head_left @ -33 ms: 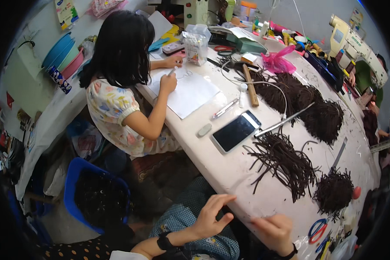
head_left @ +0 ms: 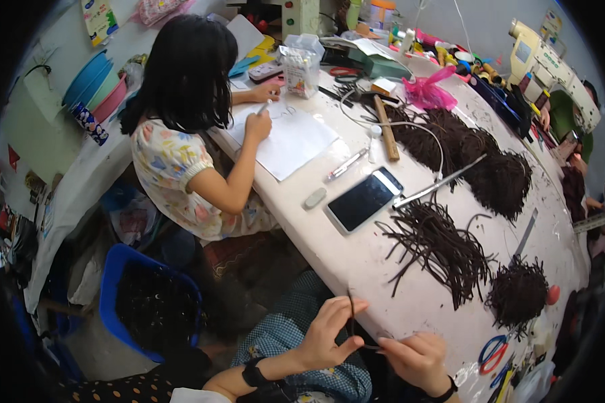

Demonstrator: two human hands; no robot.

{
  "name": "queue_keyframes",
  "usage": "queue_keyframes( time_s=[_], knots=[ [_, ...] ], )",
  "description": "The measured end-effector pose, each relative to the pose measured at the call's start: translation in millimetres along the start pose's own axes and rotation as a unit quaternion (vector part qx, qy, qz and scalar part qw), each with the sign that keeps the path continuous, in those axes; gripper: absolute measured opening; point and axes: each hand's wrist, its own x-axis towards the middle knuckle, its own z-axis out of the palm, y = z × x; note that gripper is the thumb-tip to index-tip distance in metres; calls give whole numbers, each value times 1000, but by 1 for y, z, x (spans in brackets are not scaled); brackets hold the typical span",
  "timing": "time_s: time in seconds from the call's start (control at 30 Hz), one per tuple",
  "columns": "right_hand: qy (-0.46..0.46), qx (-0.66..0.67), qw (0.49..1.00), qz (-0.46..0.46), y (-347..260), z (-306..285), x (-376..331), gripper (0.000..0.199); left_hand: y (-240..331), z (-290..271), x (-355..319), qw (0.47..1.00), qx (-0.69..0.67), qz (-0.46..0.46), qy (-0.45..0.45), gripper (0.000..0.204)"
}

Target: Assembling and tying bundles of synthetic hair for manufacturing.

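Strand (head_left: pixel 351 314) dark, bent; left hand (head_left: pixel 324 339) half-curled, hold unclear; right hand (head_left: pixel 415 357) pinches it.

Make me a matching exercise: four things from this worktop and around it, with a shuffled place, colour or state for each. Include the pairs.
Column 1
1. dark strand
2. phone
3. hammer
4. bin

Column 2
A. blue, dark inside
B. wooden-handled
C. between the left hand and right hand
D. lying flat, screen dark

Pairs: 1-C, 2-D, 3-B, 4-A
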Motion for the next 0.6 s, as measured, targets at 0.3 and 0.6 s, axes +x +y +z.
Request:
queue_keyframes(
  time_s=[0.3,0.6],
  knots=[
    [-12,356,893,276,-18,28,-9,9,7,-19,-16,871,-347,-344,-54,28],
    [-100,432,853,276,-18,39,-34,12,7,-30,-12,800,-440,-398,-86,31]
  ],
)
